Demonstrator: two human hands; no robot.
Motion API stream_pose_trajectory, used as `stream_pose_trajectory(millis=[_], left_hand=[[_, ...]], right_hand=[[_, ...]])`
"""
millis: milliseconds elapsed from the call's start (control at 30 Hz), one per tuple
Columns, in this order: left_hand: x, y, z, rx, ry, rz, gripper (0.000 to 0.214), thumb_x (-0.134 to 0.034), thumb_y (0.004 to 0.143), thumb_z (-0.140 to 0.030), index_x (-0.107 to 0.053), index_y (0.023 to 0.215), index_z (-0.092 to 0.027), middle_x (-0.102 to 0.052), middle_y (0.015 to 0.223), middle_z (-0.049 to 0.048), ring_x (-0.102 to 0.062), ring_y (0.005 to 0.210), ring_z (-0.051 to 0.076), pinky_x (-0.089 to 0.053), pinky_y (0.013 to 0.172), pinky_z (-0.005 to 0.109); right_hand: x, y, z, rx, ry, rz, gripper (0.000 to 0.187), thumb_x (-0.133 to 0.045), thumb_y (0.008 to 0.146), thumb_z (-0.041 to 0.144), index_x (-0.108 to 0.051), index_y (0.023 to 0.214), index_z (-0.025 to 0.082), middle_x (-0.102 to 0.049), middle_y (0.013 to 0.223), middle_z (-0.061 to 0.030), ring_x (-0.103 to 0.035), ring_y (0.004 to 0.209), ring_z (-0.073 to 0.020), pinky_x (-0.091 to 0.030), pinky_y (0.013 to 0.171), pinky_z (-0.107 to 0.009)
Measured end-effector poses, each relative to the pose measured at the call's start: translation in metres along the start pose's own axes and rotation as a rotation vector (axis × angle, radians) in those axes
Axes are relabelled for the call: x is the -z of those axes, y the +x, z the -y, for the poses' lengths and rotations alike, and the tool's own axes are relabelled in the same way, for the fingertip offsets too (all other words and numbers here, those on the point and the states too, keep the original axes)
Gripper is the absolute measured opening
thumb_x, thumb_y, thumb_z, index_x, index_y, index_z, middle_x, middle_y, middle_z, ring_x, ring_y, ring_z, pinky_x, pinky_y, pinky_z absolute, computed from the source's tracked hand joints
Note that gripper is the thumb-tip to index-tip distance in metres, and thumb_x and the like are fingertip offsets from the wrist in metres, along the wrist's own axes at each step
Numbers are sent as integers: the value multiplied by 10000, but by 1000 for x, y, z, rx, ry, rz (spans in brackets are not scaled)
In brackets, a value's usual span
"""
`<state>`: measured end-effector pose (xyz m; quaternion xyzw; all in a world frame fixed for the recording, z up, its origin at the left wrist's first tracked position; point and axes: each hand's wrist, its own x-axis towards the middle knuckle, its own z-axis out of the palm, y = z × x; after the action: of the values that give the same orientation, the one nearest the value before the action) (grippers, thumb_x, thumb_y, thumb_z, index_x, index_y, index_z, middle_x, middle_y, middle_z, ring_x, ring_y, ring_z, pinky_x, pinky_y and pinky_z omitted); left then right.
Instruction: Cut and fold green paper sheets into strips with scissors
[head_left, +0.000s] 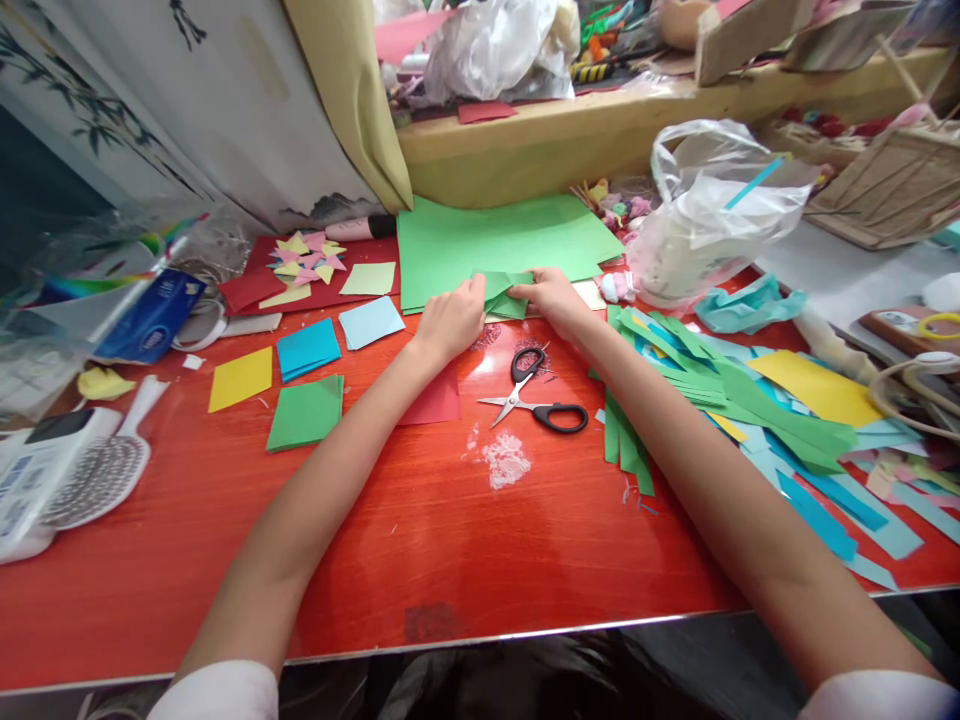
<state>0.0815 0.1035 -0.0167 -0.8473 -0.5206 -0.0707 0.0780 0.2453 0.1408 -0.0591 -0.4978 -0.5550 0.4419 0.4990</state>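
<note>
Both of my hands reach across the red table to several small green paper pieces, partly overlapping, at the front edge of a large green sheet. My left hand has its fingers closed on the left side of these pieces. On their right side, my right hand pinches a green paper edge between thumb and fingers. Just below the hands lie scissors with black handles, blades apart and pointing left. A red paper square is partly hidden under my left forearm.
Stacked squares of green, blue, light blue and yellow paper lie at left. Cut paper strips pile up at right, beside a cup in a plastic bag. A white hairbrush lies far left.
</note>
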Motion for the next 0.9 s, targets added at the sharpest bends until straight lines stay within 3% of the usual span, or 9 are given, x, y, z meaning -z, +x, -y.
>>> stream_pose_trajectory(millis=[300,667,900], left_hand=[[-6,1,2,-60,-27,-34,304,-428,892,-378,-524,1084,-163,-628,1063,129,-633,921,311,-449,697,366],[-16,11,23,-15,-221,-30,148,-539,836,-316,-586,936,-219,-587,1033,62,-597,873,233,-419,705,338],[-26,20,31,9,-466,8,171,-611,770,-217,-584,934,-177,-607,971,54,-568,920,194,-420,806,308]], right_hand=[[-1,-4,5,-47,105,21,256,-762,545,297,-601,681,152,-642,664,-30,-601,643,-167,-528,737,-357],[0,-6,10,-121,211,80,114,-617,661,68,-618,751,138,-627,660,-12,-595,608,-136,-531,695,-309],[1,-7,10,-110,189,98,118,-599,688,59,-617,772,140,-629,682,-24,-598,623,-148,-535,720,-343]])
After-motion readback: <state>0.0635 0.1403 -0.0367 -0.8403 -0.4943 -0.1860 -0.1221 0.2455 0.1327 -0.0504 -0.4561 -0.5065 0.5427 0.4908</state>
